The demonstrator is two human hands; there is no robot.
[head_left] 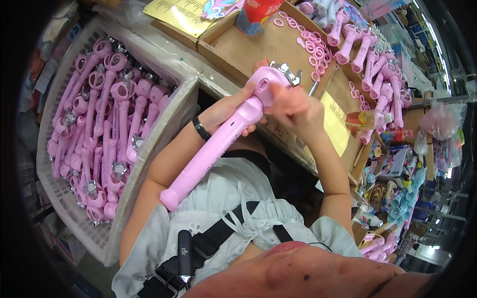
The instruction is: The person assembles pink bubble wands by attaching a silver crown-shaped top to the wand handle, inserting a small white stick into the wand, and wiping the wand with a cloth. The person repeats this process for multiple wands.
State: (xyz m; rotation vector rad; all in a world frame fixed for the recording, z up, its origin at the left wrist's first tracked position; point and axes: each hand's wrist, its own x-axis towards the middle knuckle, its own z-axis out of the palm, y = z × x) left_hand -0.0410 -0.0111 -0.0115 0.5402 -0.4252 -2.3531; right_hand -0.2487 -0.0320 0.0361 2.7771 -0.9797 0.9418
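My left hand (229, 110) grips a long pink plastic wand-shaped toy (213, 144) around its upper handle, its rounded end pointing down toward my chest. A clear crown-like piece (287, 73) sits on the toy's round head. My right hand (293, 103) is closed on that head, fingers just below the clear piece. A black band is on my left wrist. Both hands hover over the edge of a cardboard tray (253, 49).
A white plastic crate (64, 193) at left holds several of the same pink toys. The cardboard tray carries several pink rings (310, 45) and a red container (256, 14). More pink toys (370, 64) lie at right, with a yellow sheet (335, 124) and a small bottle (367, 119).
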